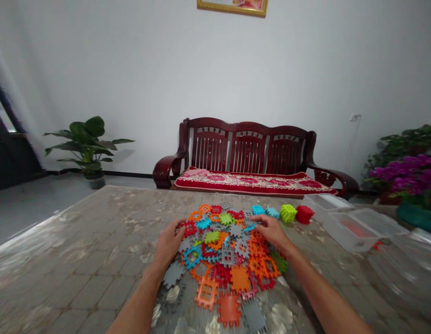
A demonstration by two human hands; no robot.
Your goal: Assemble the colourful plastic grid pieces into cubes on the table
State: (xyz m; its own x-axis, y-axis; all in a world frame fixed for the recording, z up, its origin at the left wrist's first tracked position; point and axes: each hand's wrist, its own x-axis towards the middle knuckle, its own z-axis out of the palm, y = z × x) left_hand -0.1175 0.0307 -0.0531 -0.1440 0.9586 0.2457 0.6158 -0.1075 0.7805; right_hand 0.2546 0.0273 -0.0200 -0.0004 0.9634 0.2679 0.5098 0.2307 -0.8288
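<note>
Interlocking plastic building tiles with notched edges lie heaped in front of me, in orange, red, grey, blue and green. My right hand (272,230) pinches a blue building tile (249,228) at the pile's right side, tilted just above the other pieces. On the opposite side, my left hand (170,241) rests at the heap's edge, fingers apart and bent beside a red tile (189,229). Nearest to me lie a solid orange tile (229,309), a grey tile (253,316) and an orange window tile (206,293).
Behind the pile to the right stand a green stack (288,213), a red stack (304,214) and a blue stack (272,213) of tiles. Clear plastic containers (352,232) occupy the table's right side. A patterned cloth (97,241) covers the table; a wooden bench (248,148) stands beyond.
</note>
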